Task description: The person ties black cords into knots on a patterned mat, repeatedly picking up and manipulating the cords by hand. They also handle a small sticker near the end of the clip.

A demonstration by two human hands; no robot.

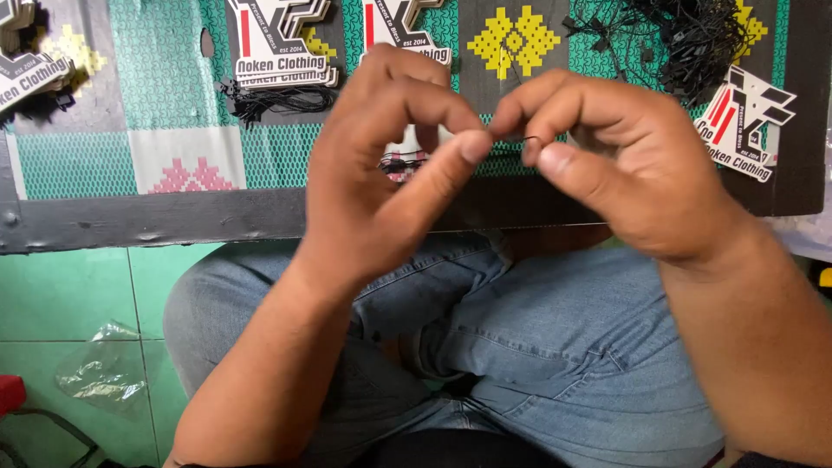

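Observation:
My left hand (381, 182) and my right hand (624, 165) meet above the table edge, fingertips close together. Between them runs a thin black string loop (520, 139), pinched by thumb and forefinger of each hand. A paper hang tag (407, 156) with a dark string end shows partly behind my left hand's fingers. Whether it hangs on the same string is hidden.
Stacks of white, black and red die-cut tags lie on the patterned cloth (173, 95): at top centre (277, 43), top left (30, 74) and right (745, 121). A heap of black strings (685, 35) sits top right, a small bundle (277, 100) nearer. My jeans-clad knees (520, 347) and green floor tiles (69, 295) lie below.

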